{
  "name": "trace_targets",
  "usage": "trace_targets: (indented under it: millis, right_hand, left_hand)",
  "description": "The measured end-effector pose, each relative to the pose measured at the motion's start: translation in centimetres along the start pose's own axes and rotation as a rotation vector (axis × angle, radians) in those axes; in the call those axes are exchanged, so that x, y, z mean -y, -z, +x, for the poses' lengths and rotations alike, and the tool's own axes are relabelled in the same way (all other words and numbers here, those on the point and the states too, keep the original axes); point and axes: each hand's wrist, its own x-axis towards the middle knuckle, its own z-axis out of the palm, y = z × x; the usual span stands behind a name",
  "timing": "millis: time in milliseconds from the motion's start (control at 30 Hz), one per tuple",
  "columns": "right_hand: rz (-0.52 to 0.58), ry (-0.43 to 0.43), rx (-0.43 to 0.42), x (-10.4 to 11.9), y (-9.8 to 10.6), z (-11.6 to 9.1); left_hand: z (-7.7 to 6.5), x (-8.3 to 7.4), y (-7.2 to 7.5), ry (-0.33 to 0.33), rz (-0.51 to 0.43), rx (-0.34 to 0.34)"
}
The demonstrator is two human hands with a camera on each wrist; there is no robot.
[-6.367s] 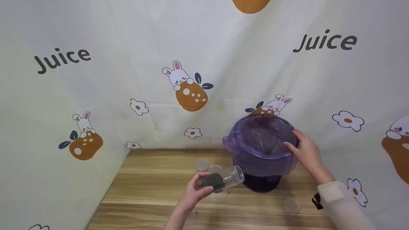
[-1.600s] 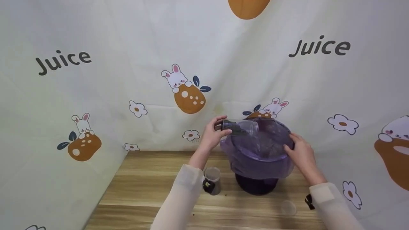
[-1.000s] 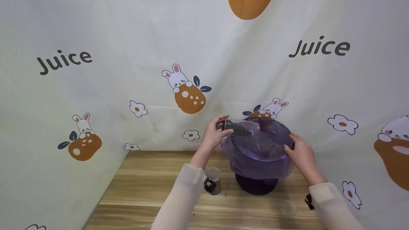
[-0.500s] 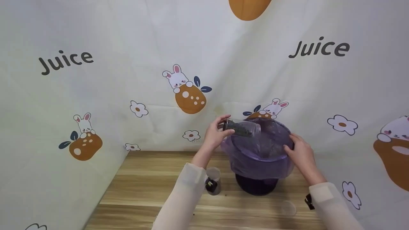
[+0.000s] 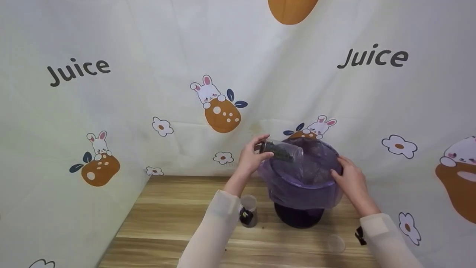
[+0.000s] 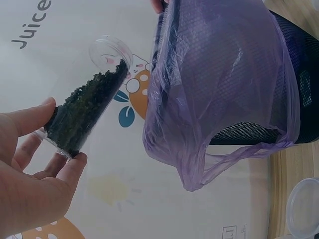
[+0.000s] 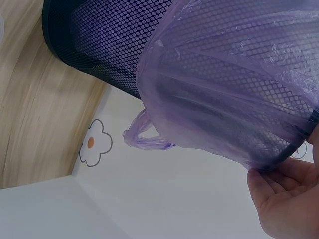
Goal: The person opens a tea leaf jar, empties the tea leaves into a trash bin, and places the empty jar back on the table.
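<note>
My left hand (image 5: 250, 158) grips the base end of a clear plastic jar (image 5: 282, 150), its thumb and fingers on either side. The jar tips toward the bin, its uncapped mouth over the near-left part of the opening. Dark green granules (image 6: 87, 109) lie along its lower side, reaching close to the mouth in the left wrist view. A black mesh trash bin (image 5: 299, 216) stands on the table, lined with a purple bag (image 5: 305, 195) folded over its rim. My right hand (image 5: 351, 180) pinches that rim and bag at the right side, thumb inside the opening.
Another clear jar (image 5: 249, 203) stands on the wooden table (image 5: 178, 208), partly hidden by the left wrist's black camera (image 5: 246, 216). A clear round lid (image 5: 336, 243) lies at the bin's front right. A printed cloth (image 5: 178, 56) hangs behind.
Since the oldest frame, my left hand has lifted the jar from low beside the bin to its opening. Lately the jar tilts more and granules slide mouthward. The right hand keeps its hold.
</note>
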Motion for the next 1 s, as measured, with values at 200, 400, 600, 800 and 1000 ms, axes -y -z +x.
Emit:
trace_targets:
  millis: [200,400,600,800,1000]
  right_hand:
    - [0.002,-0.007,0.008,0.02,0.01,-0.02]
    - [0.003,-0.002,-0.003,-0.04,-0.02,-0.05]
    - [-0.005,0.026,-0.028,-0.17,-0.01,-0.11]
    - [-0.006,0.029,-0.026,-0.15,-0.03,-0.07]
    - [-0.01,0.022,-0.015,-0.14,-0.03,-0.04]
  left_hand:
    - [0.01,0.13,-0.04,-0.005,-0.013,0.006]
    - [0.02,0.15,-0.08,0.01,-0.007,0.009]
    - [-0.04,0.06,-0.15,0.015,0.001,0.017]
    - [-0.07,0.09,-0.34,-0.01,0.025,0.004]
    - [-0.15,-0.05,-0.45,0.0,0.025,0.003]
